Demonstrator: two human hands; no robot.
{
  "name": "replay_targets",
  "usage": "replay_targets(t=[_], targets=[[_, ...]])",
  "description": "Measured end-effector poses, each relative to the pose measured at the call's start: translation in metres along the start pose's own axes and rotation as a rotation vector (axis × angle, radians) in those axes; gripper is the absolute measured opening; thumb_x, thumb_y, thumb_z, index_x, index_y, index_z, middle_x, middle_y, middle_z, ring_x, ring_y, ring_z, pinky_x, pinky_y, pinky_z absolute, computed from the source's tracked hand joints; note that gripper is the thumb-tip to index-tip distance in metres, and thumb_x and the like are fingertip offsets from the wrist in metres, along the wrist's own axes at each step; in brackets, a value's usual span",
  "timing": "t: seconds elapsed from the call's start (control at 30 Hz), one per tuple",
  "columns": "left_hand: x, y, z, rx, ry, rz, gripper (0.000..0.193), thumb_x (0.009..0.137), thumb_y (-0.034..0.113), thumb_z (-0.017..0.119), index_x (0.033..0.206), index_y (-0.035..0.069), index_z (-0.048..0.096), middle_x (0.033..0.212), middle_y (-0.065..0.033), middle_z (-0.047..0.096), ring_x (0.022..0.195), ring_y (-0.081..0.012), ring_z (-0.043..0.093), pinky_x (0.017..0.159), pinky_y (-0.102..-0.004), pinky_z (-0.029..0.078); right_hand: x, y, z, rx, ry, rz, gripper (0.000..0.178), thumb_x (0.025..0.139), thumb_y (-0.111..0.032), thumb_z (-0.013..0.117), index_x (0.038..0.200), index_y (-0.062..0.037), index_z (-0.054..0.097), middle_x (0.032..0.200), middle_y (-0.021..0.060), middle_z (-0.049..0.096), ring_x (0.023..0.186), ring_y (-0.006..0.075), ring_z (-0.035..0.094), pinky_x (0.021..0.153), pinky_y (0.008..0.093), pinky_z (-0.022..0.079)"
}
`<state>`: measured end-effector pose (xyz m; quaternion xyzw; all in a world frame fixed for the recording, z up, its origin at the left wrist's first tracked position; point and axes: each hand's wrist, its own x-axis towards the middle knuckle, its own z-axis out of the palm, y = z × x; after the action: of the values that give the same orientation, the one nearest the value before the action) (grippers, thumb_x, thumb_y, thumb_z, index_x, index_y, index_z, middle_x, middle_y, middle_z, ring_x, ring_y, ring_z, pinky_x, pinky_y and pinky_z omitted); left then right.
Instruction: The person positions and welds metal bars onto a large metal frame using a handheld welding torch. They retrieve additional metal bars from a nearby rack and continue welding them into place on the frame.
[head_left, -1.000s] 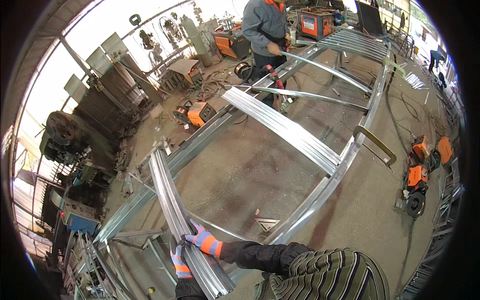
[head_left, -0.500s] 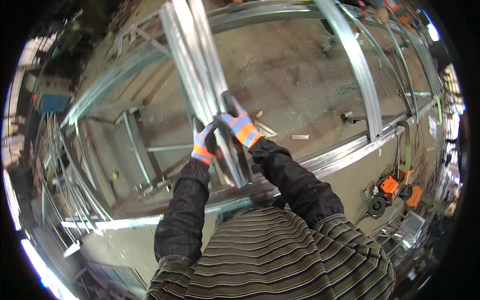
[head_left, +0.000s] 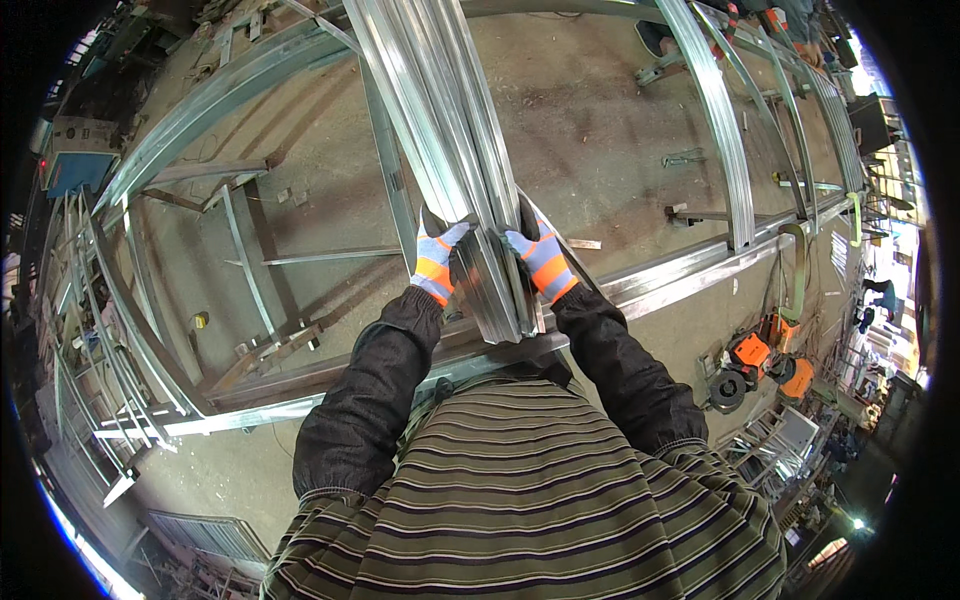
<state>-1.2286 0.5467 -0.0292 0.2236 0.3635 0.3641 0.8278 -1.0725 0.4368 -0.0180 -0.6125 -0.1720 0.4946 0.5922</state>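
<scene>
Between my hands is a bundle of long, shiny metal profiles [head_left: 440,110], lying lengthwise away from me with their near ends close to my body. My left hand [head_left: 437,262], in a grey, orange and black work glove, grips the bundle's left side with the thumb over the top. On the opposite side, my right hand [head_left: 543,262] clasps the bundle in a matching glove, thumb also on top. The fingers of both hands are partly hidden beneath the profiles. Under the near ends runs the front rail of a large metal frame [head_left: 650,285].
A crossbar [head_left: 712,120] of the frame stands to the right. Orange and black equipment [head_left: 750,352] sits on the floor at the right. Thin metal bars [head_left: 85,320] lean at the left. Another person's hand [head_left: 812,52] shows at the far right.
My right hand has shifted from the top of the profiles to their right side, and my left hand slightly rightward. The bundle's near end has moved right, and more profiles show side by side.
</scene>
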Motion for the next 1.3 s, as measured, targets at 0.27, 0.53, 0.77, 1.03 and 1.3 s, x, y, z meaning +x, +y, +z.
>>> replay_targets(t=[0.27, 0.53, 0.77, 1.03, 1.3], targets=[[0.003, 0.001, -0.034, 0.008, -0.049, -0.121, 0.031, 0.093, 0.012, 0.073, 0.122, 0.011, 0.062, 0.090, 0.0023, 0.064, 0.076, -0.0115, 0.060, 0.065, -0.0312, 0.051, -0.015, 0.002, -0.041, 0.159, -0.134, 0.275, 0.049, 0.096, -0.007, 0.065, 0.143, 0.0006, 0.054, 0.128, 0.0092, 0.068, 0.112, 0.0172, 0.066, 0.098, 0.0333, 0.054], [-0.004, -0.009, -0.049, -0.007, -0.056, -0.377, 0.034, 0.090, 0.035, 0.076, 0.112, 0.011, 0.063, 0.080, -0.0007, 0.059, 0.054, -0.0198, 0.059, 0.040, -0.0406, 0.047, -0.021, -0.017, -0.041, 0.282, -0.233, 0.386, 0.047, 0.091, -0.008, 0.071, 0.135, 0.0025, 0.059, 0.121, 0.0133, 0.071, 0.106, 0.0221, 0.070, 0.096, 0.0350, 0.056], [-0.011, -0.018, -0.057, 0.062, -0.123, -0.412, 0.041, 0.094, 0.031, 0.069, 0.126, 0.006, 0.063, 0.089, -0.0107, 0.069, 0.056, -0.0266, 0.065, 0.052, -0.0453, 0.056, -0.028, -0.017, -0.026, -0.005, -0.253, 0.356, 0.044, 0.085, -0.012, 0.075, 0.127, 0.0001, 0.064, 0.108, 0.0076, 0.073, 0.094, 0.0152, 0.070, 0.085, 0.0299, 0.055], [-0.024, -0.023, -0.070, 0.139, -0.190, -0.508, 0.042, 0.092, 0.024, 0.075, 0.128, 0.006, 0.064, 0.107, -0.0082, 0.070, 0.090, -0.0256, 0.071, 0.076, -0.0474, 0.061, -0.044, -0.020, -0.035, -0.080, -0.340, 0.384, 0.049, 0.086, -0.009, 0.074, 0.133, 0.0003, 0.059, 0.117, 0.0071, 0.070, 0.103, 0.0149, 0.066, 0.093, 0.0293, 0.052], [-0.026, -0.044, -0.091, 0.117, -0.179, -0.446, 0.065, 0.096, 0.040, 0.067, 0.151, 0.013, 0.045, 0.140, -0.0024, 0.059, 0.123, -0.0244, 0.056, 0.101, -0.0488, 0.049, -0.037, 0.006, -0.058, 0.224, -0.272, 0.512, 0.040, 0.098, -0.021, 0.067, 0.132, -0.0027, 0.061, 0.119, 0.0042, 0.069, 0.104, 0.0137, 0.066, 0.090, 0.0301, 0.053]])
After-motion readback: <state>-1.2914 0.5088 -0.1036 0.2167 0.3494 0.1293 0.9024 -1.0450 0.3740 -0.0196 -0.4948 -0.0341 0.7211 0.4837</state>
